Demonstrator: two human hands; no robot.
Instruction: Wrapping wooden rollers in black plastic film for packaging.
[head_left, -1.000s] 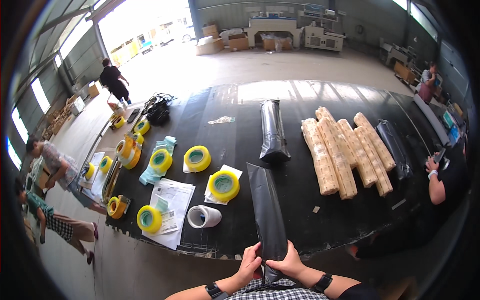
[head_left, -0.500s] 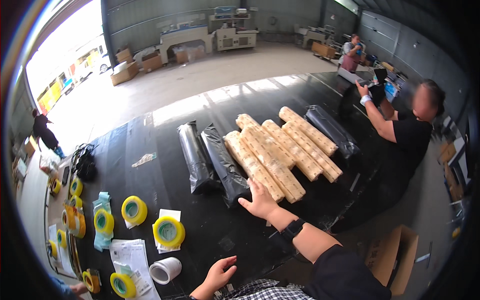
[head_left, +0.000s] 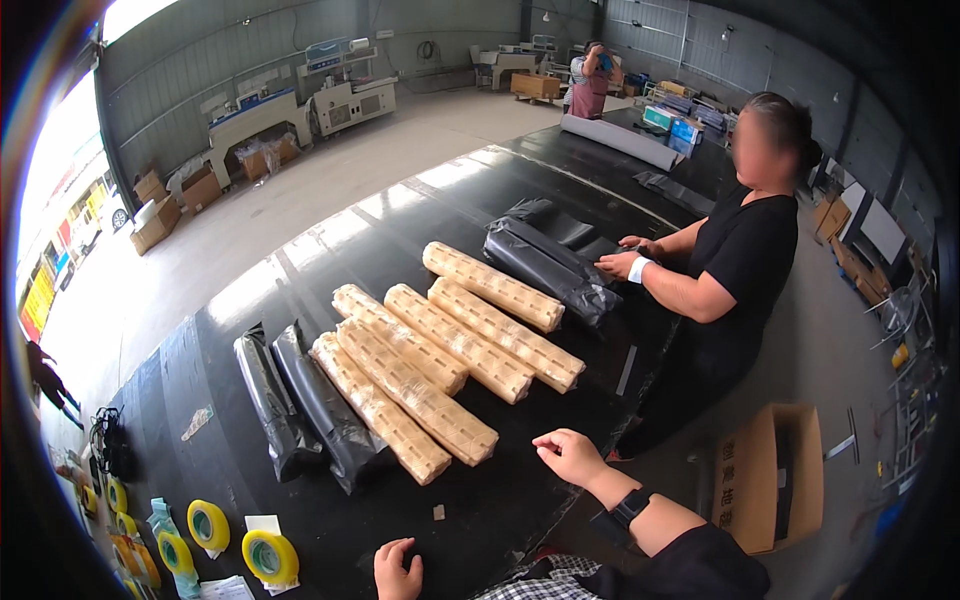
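Several long rolls in beige patterned wrap (head_left: 420,390) lie side by side at a slant on the black tabletop (head_left: 490,540). Two black plastic-wrapped rolls (head_left: 325,415) rest along their left side. My right hand (head_left: 572,458) hovers just right of the nearest roll ends, empty, its fingers loosely bent and touching no roll. Low at the front edge, my left hand (head_left: 397,570) holds nothing, with its thumb apart from the fingers. Another black-wrapped roll (head_left: 550,265) lies at the far right, beside a co-worker's hands (head_left: 632,260).
Yellow-rimmed tape rolls (head_left: 270,557) and papers (head_left: 228,589) occupy the left front. A co-worker in black (head_left: 745,250) stands at the right edge. An open cardboard box (head_left: 750,490) stands on the floor at right. A grey roll (head_left: 620,142) lies farther back.
My right hand has drawn back off the left black roll and moved right. The view has swung right. The co-worker's hands have come down to black plastic near the far-right roll.
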